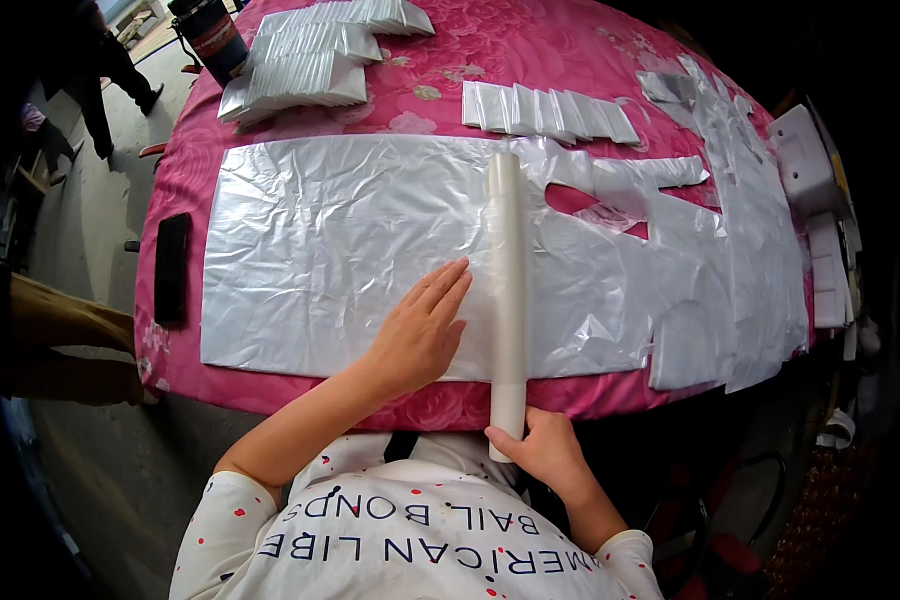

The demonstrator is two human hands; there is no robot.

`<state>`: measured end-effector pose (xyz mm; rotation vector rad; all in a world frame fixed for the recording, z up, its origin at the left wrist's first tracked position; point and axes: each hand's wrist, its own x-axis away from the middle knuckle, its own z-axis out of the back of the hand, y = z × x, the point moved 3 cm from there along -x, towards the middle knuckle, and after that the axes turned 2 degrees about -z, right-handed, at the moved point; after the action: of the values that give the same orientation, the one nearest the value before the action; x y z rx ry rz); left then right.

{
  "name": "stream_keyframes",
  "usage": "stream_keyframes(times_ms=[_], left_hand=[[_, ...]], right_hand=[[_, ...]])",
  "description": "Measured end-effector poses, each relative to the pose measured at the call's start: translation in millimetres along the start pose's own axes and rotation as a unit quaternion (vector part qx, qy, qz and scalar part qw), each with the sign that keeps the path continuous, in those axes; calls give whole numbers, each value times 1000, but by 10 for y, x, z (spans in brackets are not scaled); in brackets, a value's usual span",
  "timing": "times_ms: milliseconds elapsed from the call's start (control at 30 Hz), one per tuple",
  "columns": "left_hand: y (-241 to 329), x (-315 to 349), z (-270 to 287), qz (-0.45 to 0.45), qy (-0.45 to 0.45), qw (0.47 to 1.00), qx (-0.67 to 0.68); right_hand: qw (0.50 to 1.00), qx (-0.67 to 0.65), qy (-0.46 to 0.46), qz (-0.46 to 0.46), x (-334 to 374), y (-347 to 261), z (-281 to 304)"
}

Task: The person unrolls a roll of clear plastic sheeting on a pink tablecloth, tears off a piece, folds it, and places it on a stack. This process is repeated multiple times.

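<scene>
A wide stack of thin, clear plastic bags (300, 250) is spread flat and wrinkled over the table, with cut-out handles at its right end. Across it, running near to far, lies a long, smooth whitish tube (508, 290). My right hand (545, 447) grips the tube's near end, which juts past the table's front edge, thumb over the top. Just left of the tube, my left hand (420, 330) rests with fingers stretched out together on the plastic. Nothing is in it, and its fingertips stop short of the tube.
Folded plastic packets stand in rows at the back left (305, 75), and another row (545, 112) lies farther right. More loose plastic sheets (750, 240) cover the right end. A black phone (172, 268) and a dark cup (210, 38) are on the pink tablecloth (420, 405). People stand at left.
</scene>
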<state>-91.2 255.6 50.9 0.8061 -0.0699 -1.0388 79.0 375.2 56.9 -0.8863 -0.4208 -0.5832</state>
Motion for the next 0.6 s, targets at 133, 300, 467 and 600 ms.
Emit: stream_keyframes(times_ms=[133, 300, 467, 600], left_hand=[[32, -75, -444, -15, -53, 995, -77], [15, -43, -537, -14, -70, 985, -157], [38, -53, -520, -14, -72, 983, -167], [53, -81, -523, -15, -75, 985, -152]], right_hand=[[1000, -11, 3, -10, 26, 46, -7], [992, 119, -12, 29, -82, -166, 265], [986, 27, 136, 90, -1044, -578, 676], [957, -196, 189, 96, -1872, -609, 863]])
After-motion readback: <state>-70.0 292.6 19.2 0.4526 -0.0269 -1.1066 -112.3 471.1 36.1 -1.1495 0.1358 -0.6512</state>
